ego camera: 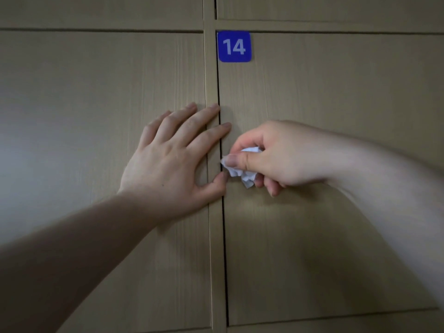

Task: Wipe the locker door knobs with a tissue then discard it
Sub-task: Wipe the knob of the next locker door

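Fingers [206,138] of the left hand [168,157] lie spread flat across the post [216,248] between doors. Just beside, the right hand [276,157] pinches a crumpled tissue [242,174] against the locker door [336,92] edge; no knob shows, so short, firm rubs there seem best.

The locker door [336,116] on the right is pale beige-tan with a fine vertical wood-grain pattern of thin lighter and darker streaks. The left door [96,92] has the same beige grain, greyer toward its left edge. The upright strip [211,75] between them is a slightly yellower beige. The gap [225,248] beside it is a thin black line. The label [234,46] is deep royal blue, with 14 in pale grey-white numerals. The tissue [243,175] is white with bluish-grey creases.
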A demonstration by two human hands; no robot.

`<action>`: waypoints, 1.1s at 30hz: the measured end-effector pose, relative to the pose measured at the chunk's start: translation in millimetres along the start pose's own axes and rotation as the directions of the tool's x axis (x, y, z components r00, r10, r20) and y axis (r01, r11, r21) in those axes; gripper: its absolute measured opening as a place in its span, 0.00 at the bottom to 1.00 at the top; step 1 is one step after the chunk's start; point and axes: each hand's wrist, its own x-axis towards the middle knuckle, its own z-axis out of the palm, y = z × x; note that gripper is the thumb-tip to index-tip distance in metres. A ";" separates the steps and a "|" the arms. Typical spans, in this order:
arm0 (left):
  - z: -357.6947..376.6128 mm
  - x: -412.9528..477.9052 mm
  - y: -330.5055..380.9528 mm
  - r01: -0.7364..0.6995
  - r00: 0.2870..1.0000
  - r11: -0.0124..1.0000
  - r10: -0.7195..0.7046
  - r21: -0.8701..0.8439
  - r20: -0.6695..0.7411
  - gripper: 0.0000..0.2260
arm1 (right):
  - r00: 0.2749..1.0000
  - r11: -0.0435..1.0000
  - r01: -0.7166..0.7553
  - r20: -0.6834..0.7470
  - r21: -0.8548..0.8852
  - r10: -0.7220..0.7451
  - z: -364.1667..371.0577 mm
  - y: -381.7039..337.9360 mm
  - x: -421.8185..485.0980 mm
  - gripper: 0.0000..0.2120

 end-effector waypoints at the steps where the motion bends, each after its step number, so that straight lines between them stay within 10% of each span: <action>1: -0.2 0.0 -0.2 0.001 1.000 1.000 0.000 -0.002 0.004 0.32 | 1.000 0.999 0.003 -0.030 0.037 -0.001 3.7 3.6 -2.5 0.11; 12: -1.6 0.4 -1.3 0.005 0.999 1.000 -0.005 0.003 0.038 0.33 | 0.922 0.886 0.186 -0.387 0.424 -0.009 45.3 31.6 -22.3 0.07; 22: -1.9 0.0 -0.7 0.009 0.999 1.000 -0.009 -0.001 0.033 0.33 | 0.922 0.867 0.120 -0.377 0.484 0.083 41.8 23.4 -18.1 0.08; 33: 0.5 0.1 -2.6 -0.013 1.000 1.000 0.013 0.006 0.003 0.32 | 0.998 0.959 -0.015 -0.068 -0.281 -0.004 -7.5 -11.1 -6.2 0.09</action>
